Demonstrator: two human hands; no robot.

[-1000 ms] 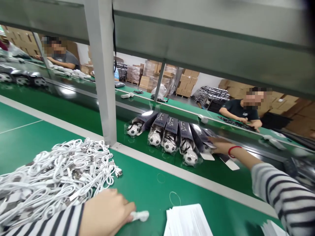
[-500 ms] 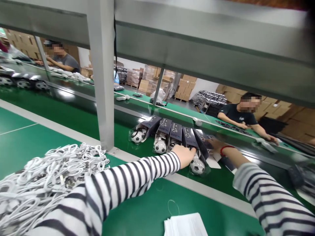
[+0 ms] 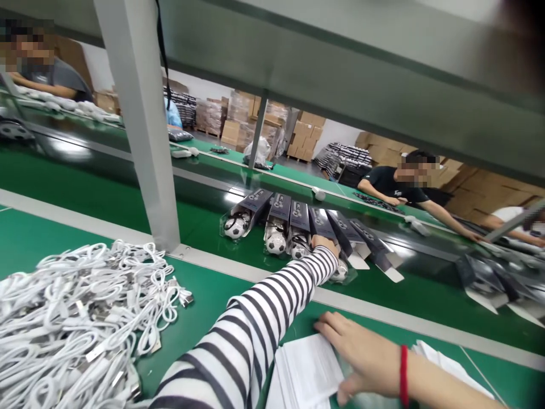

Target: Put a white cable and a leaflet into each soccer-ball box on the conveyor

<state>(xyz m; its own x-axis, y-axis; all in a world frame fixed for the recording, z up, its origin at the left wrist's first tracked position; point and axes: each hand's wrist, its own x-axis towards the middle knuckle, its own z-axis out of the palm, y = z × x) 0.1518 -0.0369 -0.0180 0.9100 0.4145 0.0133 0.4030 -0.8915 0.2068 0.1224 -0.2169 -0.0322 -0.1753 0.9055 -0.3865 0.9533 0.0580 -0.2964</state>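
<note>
My left hand (image 3: pixel 326 244) is curled over the open end of a dark printed box (image 3: pixel 322 221), its fingertips partly hidden. A black-and-white soccer-ball item (image 3: pixel 340 271) in clear plastic pokes out below my wrist. Two similar balls stick out of the boxes just left of it, one a soccer ball (image 3: pixel 276 243). My right hand (image 3: pixel 361 352), with a red band at the wrist, is open with fingers apart. It reaches over the right edge of a stack of white folded papers (image 3: pixel 304 369); whether it touches them I cannot tell.
A heap of white cables (image 3: pixel 85 318) lies at left on the green table. A metal post (image 3: pixel 147 125) rises beside it. More dark boxes (image 3: pixel 374 244) lie on the green belt to the right. Across the belt a person in black (image 3: pixel 394 184) reaches sideways.
My right hand has left the boxes on the belt and come back over the white papers. My left hand stays at its box, now more curled. The view has shifted to the right.
</note>
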